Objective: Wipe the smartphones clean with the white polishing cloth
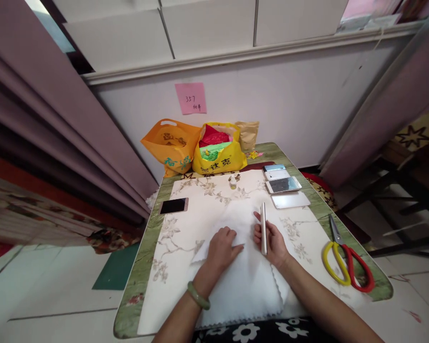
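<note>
My right hand [273, 240] grips a white smartphone [263, 228], held on edge so that its narrow side faces me. Beneath both hands a white cloth [241, 290] with a zigzag edge is spread on the table. My left hand [221, 245], with a green bangle on the wrist, rests on this cloth, its fingers partly bent and the thumb apart. Nothing shows in the left hand's grasp. Beyond the right hand lie several phones in a row, the nearest a white phone [291, 200] and behind it a phone with a dark screen [283, 185].
Scissors [338, 247] with yellow and red handles lie at the right edge. A dark-screened phone [174, 205] lies at the left. Near the back stand a small bottle [233, 182], an orange bag [175, 147], a filled yellow bag [219, 162] and a brown pouch [248, 133].
</note>
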Demonstrator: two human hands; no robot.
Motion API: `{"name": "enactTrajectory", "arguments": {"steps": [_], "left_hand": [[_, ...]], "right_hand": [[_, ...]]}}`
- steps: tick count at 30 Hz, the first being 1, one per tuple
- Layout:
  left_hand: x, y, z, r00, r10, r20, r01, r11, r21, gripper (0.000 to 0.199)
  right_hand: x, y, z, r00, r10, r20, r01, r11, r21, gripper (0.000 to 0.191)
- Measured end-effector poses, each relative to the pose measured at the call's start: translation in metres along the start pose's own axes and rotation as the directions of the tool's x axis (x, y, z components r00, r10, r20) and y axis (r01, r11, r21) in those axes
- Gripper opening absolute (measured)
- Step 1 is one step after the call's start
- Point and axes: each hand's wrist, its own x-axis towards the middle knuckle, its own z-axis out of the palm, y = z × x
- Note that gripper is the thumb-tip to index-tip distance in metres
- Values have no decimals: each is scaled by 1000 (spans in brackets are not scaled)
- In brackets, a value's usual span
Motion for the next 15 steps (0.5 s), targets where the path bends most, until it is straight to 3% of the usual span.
{"name": "enactTrajectory", "arguments": {"steps": [2,4,6,8,10,12,14,15], "left_hand": [[2,3,7,1000,-4,17,3,998,56,7],[6,-1,8,999,-33,11,33,999,0,9],[10,-9,3,994,-111,-23,107,984,-140,13],[15,-17,-8,966,-248,-72,208,913,-351,15],[18,-21,-22,916,-395,-69,268,732,-626,20],[19,-17,-37,877,-481,-7,241,452,-859,27],[18,-7,-48,871,-489,36,165,222,-961,31],[16,-2,-50,882,-469,34,129,171,-977,30]], "right_hand": [[-1,-3,-1,999,17,30,-18,998,55,47],[-2,-8,-2,997,45,64,-52,992,111,62],[-2,-14,-1,991,88,101,-103,982,157,71],[0,-18,4,982,129,139,-154,970,187,74],[3,-18,14,973,153,175,-189,960,207,72],[7,-11,26,966,163,201,-206,955,214,68],[11,0,34,958,197,207,-239,950,200,67],[13,6,36,953,226,201,-263,947,184,67]]}}
